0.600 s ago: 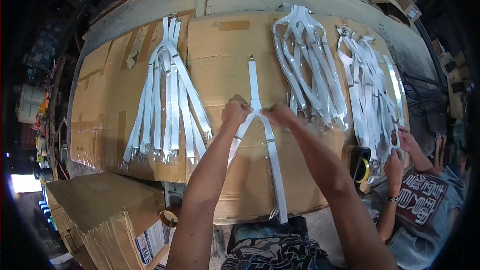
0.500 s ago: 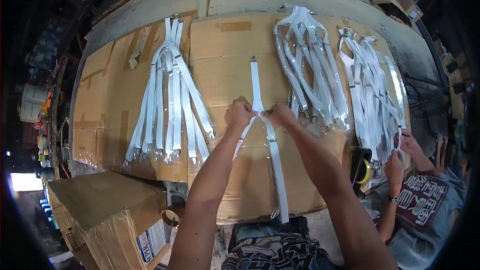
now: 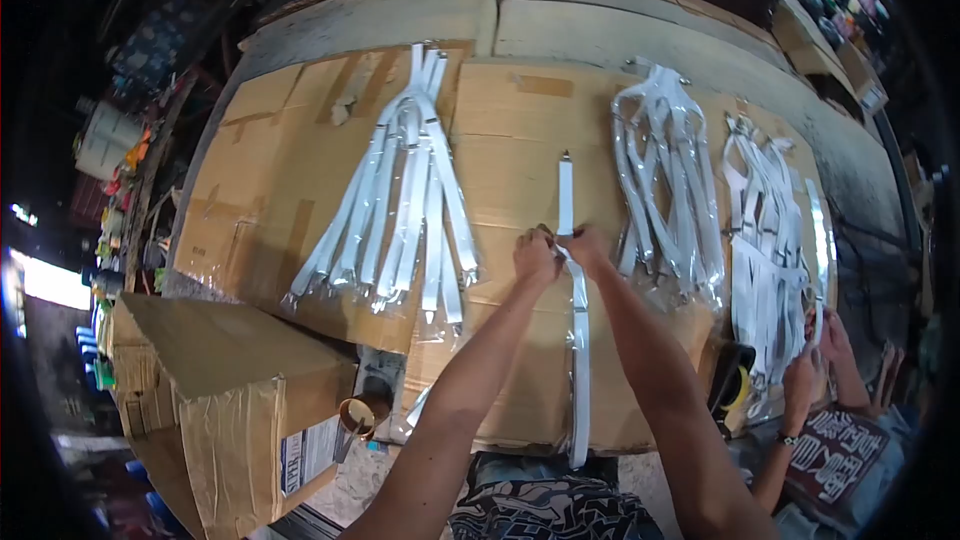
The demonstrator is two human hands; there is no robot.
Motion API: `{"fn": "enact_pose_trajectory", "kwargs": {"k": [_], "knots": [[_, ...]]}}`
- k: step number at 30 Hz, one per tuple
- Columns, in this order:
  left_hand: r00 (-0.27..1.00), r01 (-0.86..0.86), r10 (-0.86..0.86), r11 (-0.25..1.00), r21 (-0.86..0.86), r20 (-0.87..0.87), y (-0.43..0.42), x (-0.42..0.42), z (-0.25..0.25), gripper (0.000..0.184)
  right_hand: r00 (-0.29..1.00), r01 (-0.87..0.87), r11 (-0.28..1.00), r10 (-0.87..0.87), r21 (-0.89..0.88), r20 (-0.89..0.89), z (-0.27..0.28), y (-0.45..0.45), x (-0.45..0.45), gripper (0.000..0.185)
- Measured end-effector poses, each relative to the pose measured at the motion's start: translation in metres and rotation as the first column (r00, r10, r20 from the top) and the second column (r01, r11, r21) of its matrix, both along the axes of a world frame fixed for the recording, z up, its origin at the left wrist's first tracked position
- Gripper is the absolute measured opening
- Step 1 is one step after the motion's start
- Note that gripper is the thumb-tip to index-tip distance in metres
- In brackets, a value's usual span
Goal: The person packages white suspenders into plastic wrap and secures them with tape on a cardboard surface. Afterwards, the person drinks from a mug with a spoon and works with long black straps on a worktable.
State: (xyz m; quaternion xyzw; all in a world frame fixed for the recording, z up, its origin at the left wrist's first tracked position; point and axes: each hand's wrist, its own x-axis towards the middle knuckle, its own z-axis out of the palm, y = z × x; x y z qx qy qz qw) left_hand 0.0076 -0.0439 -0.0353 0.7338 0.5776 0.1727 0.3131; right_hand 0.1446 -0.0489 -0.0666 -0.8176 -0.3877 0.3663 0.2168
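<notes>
A pair of white suspenders (image 3: pixel 580 360) lies lengthwise on the cardboard, with a metal clip at the far end of its single strap. My left hand (image 3: pixel 538 255) is closed on the suspenders just left of the fork where the straps join. From the other side my right hand (image 3: pixel 587 248) pinches the same fork, close to my left. One front strap runs straight down toward me; the other passes under my left forearm and is mostly hidden. To the left lie several white suspenders in clear plastic (image 3: pixel 405 205), fanned out.
Plastic-wrapped suspenders (image 3: pixel 668 175) lie right of my hands, beside a looser pile (image 3: pixel 765 250). A co-worker's hands (image 3: pixel 800 380) hold a white strap at the right edge. A black tape dispenser (image 3: pixel 732 375) is near them. A cardboard box (image 3: pixel 240 390) stands lower left.
The view has shifted, so the table appears farther right and lower. My hands have come closer together at the fork, and the left front strap has swung outward under my forearm.
</notes>
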Motion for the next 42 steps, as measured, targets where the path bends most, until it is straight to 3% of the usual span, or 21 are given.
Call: {"fn": "enact_pose_trajectory", "kwargs": {"k": [1,3,5,8,11,14,16,21,26,30,33,38,42], "knots": [[1.000,-0.001,0.001,1.000,-0.031,0.027,0.001,-0.003,0.003,0.035,0.994,-0.021,0.999,0.025,0.039,-0.103,0.011,-0.002,0.000,0.040],[0.945,0.084,-0.007,0.971,-0.223,0.326,0.006,-0.016,0.014,0.038,0.952,-0.050,0.992,0.082,0.113,-0.295,0.039,-0.011,0.004,0.041],[0.837,0.179,0.027,0.931,-0.319,0.546,0.010,-0.027,0.033,0.040,0.920,-0.133,0.976,0.186,0.172,-0.346,0.075,-0.016,0.007,0.033],[0.674,0.333,0.019,0.884,-0.327,0.738,0.009,-0.062,0.083,0.032,0.835,-0.166,0.955,0.269,0.245,-0.481,0.169,-0.031,-0.008,0.025],[0.591,0.494,-0.017,0.798,-0.346,0.806,-0.003,-0.096,0.167,0.036,0.777,-0.226,0.912,0.380,0.341,-0.501,0.263,-0.042,-0.025,0.028],[0.583,0.664,-0.244,0.694,-0.280,0.775,-0.010,-0.122,0.217,0.036,0.797,-0.365,0.839,0.506,0.402,-0.331,0.335,-0.047,-0.034,0.030],[0.538,0.685,-0.281,0.695,-0.217,0.795,-0.016,-0.132,0.256,0.031,0.777,-0.332,0.813,0.523,0.479,-0.350,0.384,-0.053,-0.052,0.032],[0.493,0.664,-0.373,0.745,-0.063,0.786,-0.019,-0.158,0.317,0.025,0.705,-0.339,0.687,0.638,0.643,-0.310,0.448,-0.052,-0.077,0.033],[0.557,0.596,-0.424,0.803,0.012,0.714,-0.010,-0.186,0.351,0.022,0.658,-0.361,0.627,0.696,0.691,-0.288,0.520,-0.056,-0.104,0.032],[0.510,0.523,-0.367,0.850,0.058,0.778,-0.001,-0.204,0.358,0.029,0.676,-0.313,0.636,0.671,0.706,-0.304,0.547,-0.047,-0.122,0.034],[0.469,0.444,-0.398,0.878,0.179,0.788,0.003,-0.209,0.358,0.036,0.662,-0.348,0.562,0.714,0.751,-0.228,0.566,-0.040,-0.134,0.033],[0.548,0.293,-0.335,0.935,0.199,0.767,0.009,-0.222,0.362,0.046,0.625,-0.324,0.537,0.740,0.779,-0.249,0.583,-0.024,-0.150,0.033],[0.458,0.344,-0.318,0.925,0.164,0.830,0.020,-0.246,0.364,0.048,0.560,-0.333,0.547,0.770,0.768,-0.306,0.588,-0.011,-0.161,0.036]]}}
